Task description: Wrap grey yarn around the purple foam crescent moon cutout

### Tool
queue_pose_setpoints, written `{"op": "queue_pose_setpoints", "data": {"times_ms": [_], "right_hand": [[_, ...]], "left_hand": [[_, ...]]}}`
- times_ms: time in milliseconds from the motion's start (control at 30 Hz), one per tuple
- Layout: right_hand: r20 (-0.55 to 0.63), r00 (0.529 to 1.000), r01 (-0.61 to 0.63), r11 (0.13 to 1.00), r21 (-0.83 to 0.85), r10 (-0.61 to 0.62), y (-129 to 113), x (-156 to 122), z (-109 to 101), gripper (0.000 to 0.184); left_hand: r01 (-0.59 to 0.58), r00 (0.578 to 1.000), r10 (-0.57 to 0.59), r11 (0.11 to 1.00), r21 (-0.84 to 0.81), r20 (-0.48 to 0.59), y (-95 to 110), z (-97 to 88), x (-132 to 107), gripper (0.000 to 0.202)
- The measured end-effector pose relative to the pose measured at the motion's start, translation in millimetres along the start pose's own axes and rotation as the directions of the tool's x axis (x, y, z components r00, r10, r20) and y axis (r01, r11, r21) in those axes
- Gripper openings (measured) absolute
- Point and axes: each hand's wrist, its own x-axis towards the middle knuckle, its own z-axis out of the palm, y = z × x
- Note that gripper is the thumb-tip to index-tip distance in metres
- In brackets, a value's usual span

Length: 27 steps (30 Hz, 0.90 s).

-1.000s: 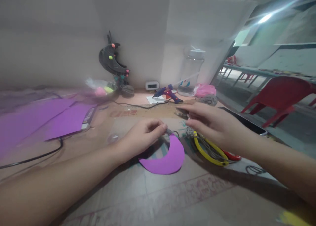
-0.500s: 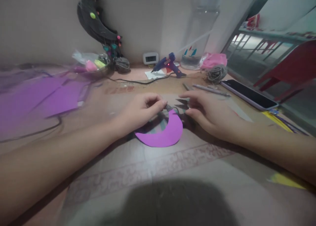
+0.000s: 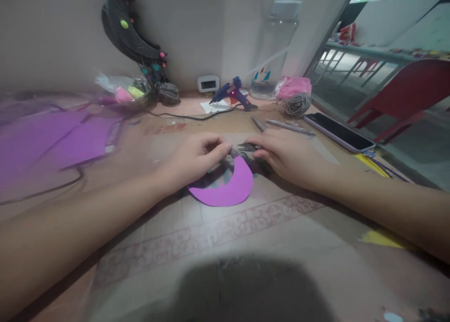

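I keep the left hand (image 3: 202, 159) pinching the purple crescent (image 3: 225, 190) at its grey-wrapped upper tip (image 3: 235, 153); its body curves down-left. Just right, the right hand (image 3: 293, 157) grips dark pointed blades (image 3: 247, 147), directed leftward at that tip.

Dim, greyish light; a rounded shadow (image 3: 256, 289) darkens the near tabletop (image 3: 154, 256), and purple sheets (image 3: 38, 134) at left look blurred.

A plain grey wall (image 3: 190, 41) rose behind the worktable (image 3: 151, 261), whose near part lay in shadow (image 3: 253, 284). To the right, a red chair (image 3: 404, 92) stood on grey floor (image 3: 422, 158) before a long table (image 3: 369, 52).
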Motion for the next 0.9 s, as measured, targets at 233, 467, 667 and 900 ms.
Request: {"op": "queue_pose_setpoints", "data": {"times_ms": [233,467,667,900], "right_hand": [[-0.038,0.997,0.071,0.997,-0.008,-0.071,2.5,-1.4,4.7,0.035],[-0.023,0.997,0.078,0.996,-0.049,-0.079,1.4,-1.7,6.1,0.032],[-0.019,0.994,0.102,0.994,-0.046,-0.103,0.7,-2.1,4.5,0.031],[-0.078,0.99,0.116,0.991,-0.063,-0.121,1.9,-3.3,5.7,0.036]], "left_hand": [[0.013,1.0,-0.013,1.0,0.004,0.009,-1.1,-0.3,-0.7,0.033],[0.024,0.999,-0.024,1.0,-0.004,0.027,-2.7,0.6,-0.1,0.032],[0.008,1.0,-0.008,1.0,0.01,0.028,-3.0,0.6,0.6,0.032],[0.04,0.998,-0.039,0.999,-0.015,0.042,-3.2,0.6,-0.4,0.032]]}}
